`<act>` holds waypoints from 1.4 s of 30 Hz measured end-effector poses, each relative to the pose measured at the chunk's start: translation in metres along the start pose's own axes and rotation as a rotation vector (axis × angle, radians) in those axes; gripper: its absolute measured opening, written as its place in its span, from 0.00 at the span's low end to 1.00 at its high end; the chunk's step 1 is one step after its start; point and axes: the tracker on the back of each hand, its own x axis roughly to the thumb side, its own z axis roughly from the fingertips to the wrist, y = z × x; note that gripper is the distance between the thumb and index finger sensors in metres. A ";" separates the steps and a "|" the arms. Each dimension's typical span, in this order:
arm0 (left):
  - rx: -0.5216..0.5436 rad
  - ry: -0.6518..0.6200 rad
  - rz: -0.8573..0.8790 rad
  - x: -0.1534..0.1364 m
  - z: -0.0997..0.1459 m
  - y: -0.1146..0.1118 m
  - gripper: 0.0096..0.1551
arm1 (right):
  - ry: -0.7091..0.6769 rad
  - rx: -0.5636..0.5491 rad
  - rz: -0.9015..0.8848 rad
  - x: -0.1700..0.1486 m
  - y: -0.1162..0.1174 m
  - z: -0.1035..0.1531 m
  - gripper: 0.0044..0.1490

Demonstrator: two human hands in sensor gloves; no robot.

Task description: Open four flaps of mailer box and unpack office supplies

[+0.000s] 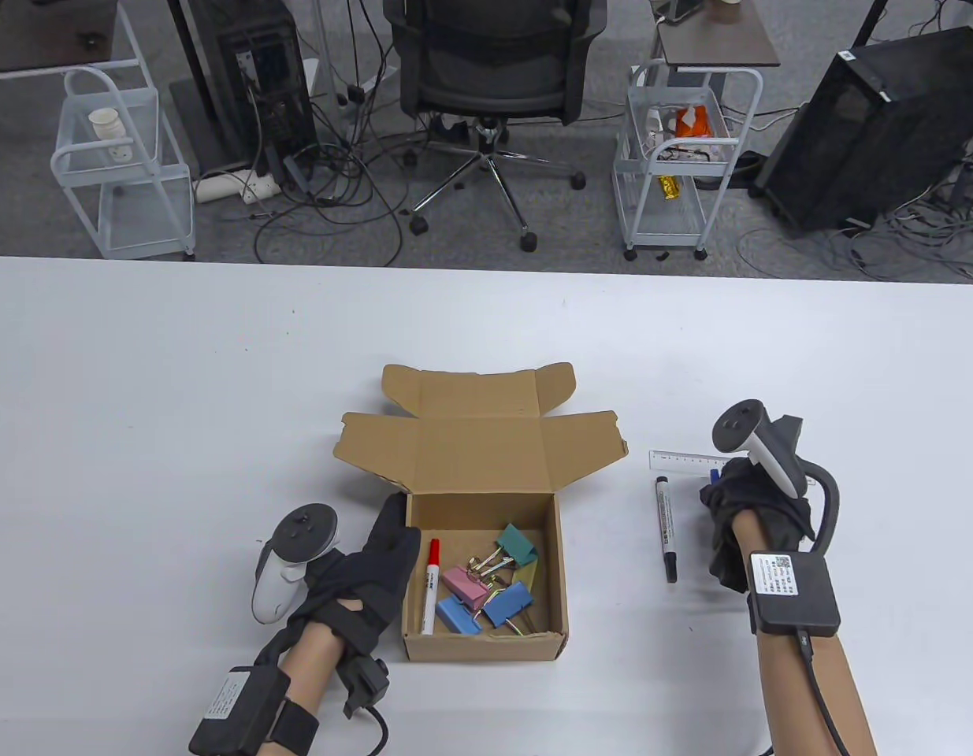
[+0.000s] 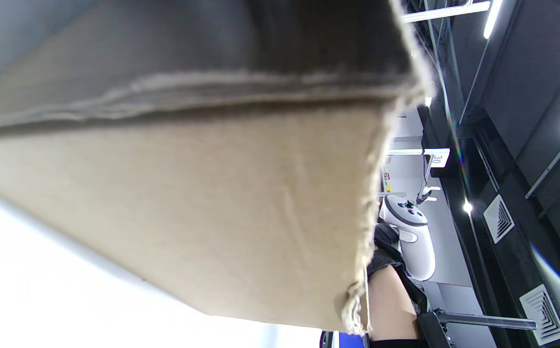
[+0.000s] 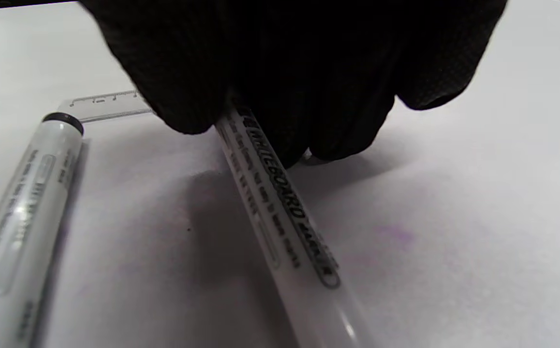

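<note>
Gripping a whiteboard marker (image 3: 280, 212), right hand (image 1: 758, 508); left hand (image 1: 368, 575) (fingers flat) touches mailer box (image 1: 486, 646).

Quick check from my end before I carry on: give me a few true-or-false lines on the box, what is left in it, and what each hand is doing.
1. The mailer box has its flaps open. True.
2. A red-capped marker lies inside the box. True.
3. The binder clips are already out on the table. False: they are in the box.
4. The right hand grips a whiteboard marker. True, by the right wrist view.
5. The left hand is lifting the black-capped marker. False: that hand rests against the box's left wall, and the marker lies on the table right of the box.
6. A ruler is in the box. False: it lies on the table.
</note>
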 end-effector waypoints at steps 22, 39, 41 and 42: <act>-0.001 0.000 0.001 0.000 0.000 0.000 0.50 | 0.042 -0.066 0.155 0.010 0.007 0.002 0.37; -0.001 0.000 0.001 0.000 0.000 0.000 0.50 | 0.036 -0.061 0.072 -0.003 -0.004 0.008 0.38; -0.001 0.000 0.001 0.000 0.000 0.000 0.50 | 0.034 -0.069 0.059 -0.005 -0.009 0.012 0.38; -0.001 0.000 0.001 0.000 0.000 0.000 0.50 | 0.034 -0.076 0.055 -0.006 -0.012 0.014 0.38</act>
